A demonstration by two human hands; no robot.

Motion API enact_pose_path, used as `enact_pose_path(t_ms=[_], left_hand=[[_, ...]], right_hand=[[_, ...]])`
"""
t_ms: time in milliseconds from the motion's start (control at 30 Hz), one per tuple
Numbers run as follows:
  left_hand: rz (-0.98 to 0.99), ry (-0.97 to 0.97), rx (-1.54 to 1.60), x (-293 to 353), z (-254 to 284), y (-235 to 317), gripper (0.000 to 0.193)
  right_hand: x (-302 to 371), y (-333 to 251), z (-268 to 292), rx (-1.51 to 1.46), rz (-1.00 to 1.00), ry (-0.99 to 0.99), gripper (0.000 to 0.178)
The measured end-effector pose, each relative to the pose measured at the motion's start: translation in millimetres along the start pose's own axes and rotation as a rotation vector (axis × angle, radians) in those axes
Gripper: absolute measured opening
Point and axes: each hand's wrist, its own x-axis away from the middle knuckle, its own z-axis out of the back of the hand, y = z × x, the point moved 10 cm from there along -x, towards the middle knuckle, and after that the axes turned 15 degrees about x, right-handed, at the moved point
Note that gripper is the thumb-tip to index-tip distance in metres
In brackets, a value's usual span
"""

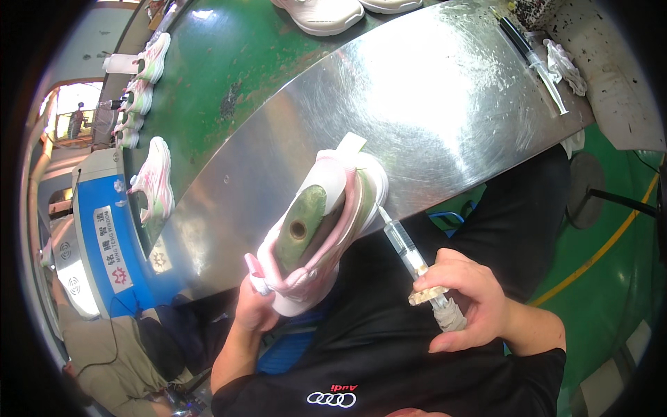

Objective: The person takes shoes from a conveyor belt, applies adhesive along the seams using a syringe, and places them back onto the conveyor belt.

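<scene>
My left hand (256, 307) grips a pink, white and green sports shoe (326, 240) by its toe end, over the near edge of the metal table. The shoe's opening faces up, showing a green insole (300, 226) with a dark round mark. Closed around a clear syringe (404, 244) is my right hand (472, 295); the thumb is by the plunger end, which is wrapped in whitish material. The needle tip reaches the side of the shoe near its heel, close to the sole edge; whether it touches I cannot tell.
A shiny metal table (292, 139) crosses the view beside a green conveyor belt (243, 48). More shoes (154, 181) stand along the left and at the top. A second syringe (531, 62) and crumpled white cloth (564, 67) lie at the right. Another person (118, 354) sits at lower left.
</scene>
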Motion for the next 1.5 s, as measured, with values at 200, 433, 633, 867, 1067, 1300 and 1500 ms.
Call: enact_pose_path(t_ms=[200,433,633,867,1067,1300,1500], left_hand=[[0.117,-0.076,0.152,2.5,-26.8,-25.9,0.085],[0.185,-0.232,0.262,-1.7,-58.7,-58.7,0.087],[0.303,-0.394,0.420,-9.9,-88.8,-82.5,0.084],[0.539,-0.539,0.582,-12.2,-121.8,-101.0,0.072],[0.553,-0.613,0.531,-23.1,-142.9,-113.2,0.057],[0.608,-0.553,0.445,-34.9,-168.0,-124.1,0.049],[0.506,-0.668,0.407,-44.4,-192.0,-114.9,0.041]], right_hand=[[-1.3,-6.9,-3.6,0.031,-0.002,0.005,0.059],[-6.2,-18.4,-3.2,0.044,-0.020,0.001,0.060],[-7.8,-33.4,-5.4,0.053,-0.082,-0.105,0.060],[10.8,-57.1,3.0,0.072,-0.210,-0.188,0.061],[30.2,-78.0,17.6,0.182,-0.261,-0.207,0.064],[45.9,-100.9,32.2,0.277,-0.237,-0.153,0.066],[51.4,-110.2,40.6,0.368,-0.196,-0.130,0.066]])
